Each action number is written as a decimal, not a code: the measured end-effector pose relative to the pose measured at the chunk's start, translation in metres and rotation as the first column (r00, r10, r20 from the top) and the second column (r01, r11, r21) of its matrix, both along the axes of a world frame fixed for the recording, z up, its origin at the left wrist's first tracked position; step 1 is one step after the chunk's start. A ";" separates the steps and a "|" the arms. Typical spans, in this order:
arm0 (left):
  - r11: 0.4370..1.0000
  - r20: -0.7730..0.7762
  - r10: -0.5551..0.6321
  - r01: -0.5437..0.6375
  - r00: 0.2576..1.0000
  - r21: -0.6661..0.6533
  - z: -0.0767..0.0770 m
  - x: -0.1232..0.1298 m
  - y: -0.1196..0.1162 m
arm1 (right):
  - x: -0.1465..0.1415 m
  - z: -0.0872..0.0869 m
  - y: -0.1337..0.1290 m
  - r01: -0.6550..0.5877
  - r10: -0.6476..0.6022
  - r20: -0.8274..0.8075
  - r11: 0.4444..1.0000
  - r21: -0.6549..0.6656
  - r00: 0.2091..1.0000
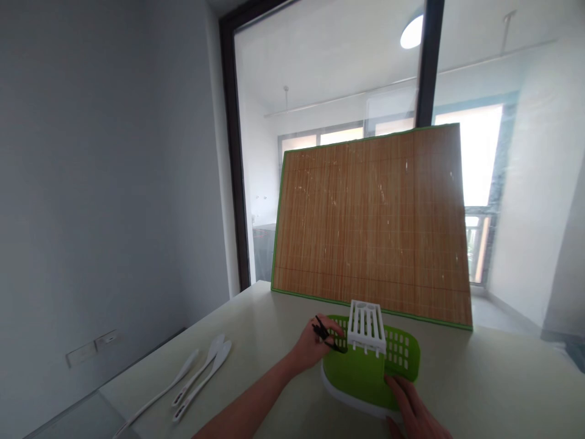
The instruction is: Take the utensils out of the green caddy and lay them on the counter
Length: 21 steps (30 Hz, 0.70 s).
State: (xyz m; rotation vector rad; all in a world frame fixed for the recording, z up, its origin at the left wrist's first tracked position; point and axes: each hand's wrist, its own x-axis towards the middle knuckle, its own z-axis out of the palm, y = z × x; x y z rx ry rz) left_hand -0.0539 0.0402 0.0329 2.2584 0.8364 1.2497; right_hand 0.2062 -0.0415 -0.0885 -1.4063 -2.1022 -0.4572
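A green utensil holder (pixel 356 378) with a white base and perforated sides stands on the table in front of me. A white slotted rack (pixel 366 326) with short prongs sits at its top middle. My left hand (pixel 315 346) is closed on a thin black object (pixel 323 332) with a curved part, at the holder's left compartment; its exact kind is unclear. My right hand (pixel 409 405) grips the holder's front right side, with the fingers against the green wall and the thumb lower, near the white base. Part of the right hand lies beyond the bottom edge of the view.
Several white long-handled utensils (pixel 203 378) lie on the pale table (pixel 256 317) at the left. A brown bamboo mat (pixel 372 225) with green edging leans upright behind the holder, before a dark-framed glass partition (pixel 234 152). A grey wall (pixel 114 183) runs along the left.
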 end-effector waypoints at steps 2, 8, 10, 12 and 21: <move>0.998 -0.041 -0.053 0.053 0.998 0.020 0.006 -0.006 -0.003 | -0.002 0.002 -0.001 0.009 -0.009 0.004 1.000 0.003 1.000; 0.993 -0.195 -0.111 0.115 0.974 0.010 0.014 -0.014 -0.011 | -0.001 0.002 0.001 -0.006 0.005 0.044 1.000 0.025 0.999; 0.998 -0.253 -0.062 0.067 0.965 0.013 0.009 -0.010 -0.013 | 0.000 0.001 0.002 -0.005 0.004 0.047 1.000 0.012 0.999; 1.000 -0.281 0.007 -0.001 0.960 0.021 0.003 -0.004 -0.014 | 0.001 0.000 0.002 0.004 -0.004 0.043 1.000 -0.009 0.999; 0.944 0.356 0.326 -0.280 0.876 -0.177 0.002 0.016 0.013 | 0.003 -0.002 0.002 0.022 -0.022 0.047 1.000 -0.011 0.999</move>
